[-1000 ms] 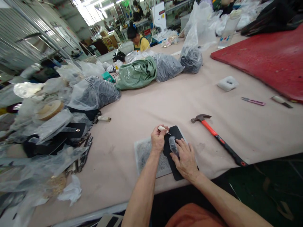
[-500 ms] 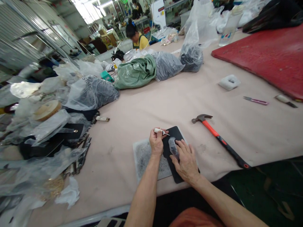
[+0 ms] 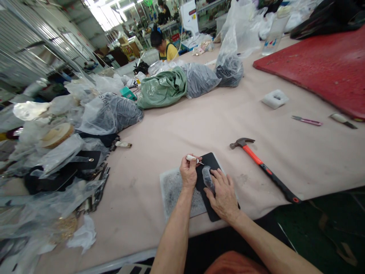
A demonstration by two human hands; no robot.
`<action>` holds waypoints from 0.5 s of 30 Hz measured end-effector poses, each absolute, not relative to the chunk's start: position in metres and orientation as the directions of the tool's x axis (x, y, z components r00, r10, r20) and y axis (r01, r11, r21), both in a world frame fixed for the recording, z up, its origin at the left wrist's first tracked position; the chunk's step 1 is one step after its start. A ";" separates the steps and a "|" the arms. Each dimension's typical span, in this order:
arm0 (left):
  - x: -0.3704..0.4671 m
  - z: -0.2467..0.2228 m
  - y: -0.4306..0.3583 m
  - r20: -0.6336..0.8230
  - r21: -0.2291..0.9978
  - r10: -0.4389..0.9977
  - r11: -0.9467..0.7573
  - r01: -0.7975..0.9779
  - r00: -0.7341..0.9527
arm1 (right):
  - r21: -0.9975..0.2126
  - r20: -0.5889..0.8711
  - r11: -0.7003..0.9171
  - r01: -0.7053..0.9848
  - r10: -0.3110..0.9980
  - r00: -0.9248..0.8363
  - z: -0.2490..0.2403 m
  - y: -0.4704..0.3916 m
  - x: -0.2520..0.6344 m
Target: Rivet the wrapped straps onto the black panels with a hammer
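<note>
Pinkish table [image 3: 171, 131], head view: 1 white-handled tool [image 3: 191, 158] is grasped by the left hand [image 3: 188, 174], tip directed rightward toward the black panel [image 3: 212, 213]. Lengthwise thereon, 1 plastic-wrapped piece [image 3: 207, 176] is touched by the right hand [image 3: 224, 190]; its grip cannot be determined.

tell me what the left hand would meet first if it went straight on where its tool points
Probably the clear plastic piece by the right hand, past the tip of the white tool in the left hand; the tip's height above the black panel is unclear, so it might touch that first.
</note>
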State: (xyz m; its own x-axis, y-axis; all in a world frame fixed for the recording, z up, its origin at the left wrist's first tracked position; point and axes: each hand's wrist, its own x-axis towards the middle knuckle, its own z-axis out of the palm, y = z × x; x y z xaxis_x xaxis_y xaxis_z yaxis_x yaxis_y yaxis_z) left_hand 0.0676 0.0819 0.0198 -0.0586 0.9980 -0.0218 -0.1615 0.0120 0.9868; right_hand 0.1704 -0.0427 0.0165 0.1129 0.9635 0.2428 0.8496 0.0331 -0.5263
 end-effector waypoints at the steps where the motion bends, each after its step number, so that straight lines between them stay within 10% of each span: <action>1: 0.068 0.020 0.082 -0.022 0.987 0.998 0.013 -0.161 -0.060 | -0.526 0.243 0.034 0.850 0.963 0.112 0.016 -0.043 0.170; 15: 0.068 0.024 0.081 -0.011 0.990 0.999 0.004 -0.140 -0.050 | -0.521 0.249 0.038 0.853 0.962 0.110 0.017 -0.043 0.170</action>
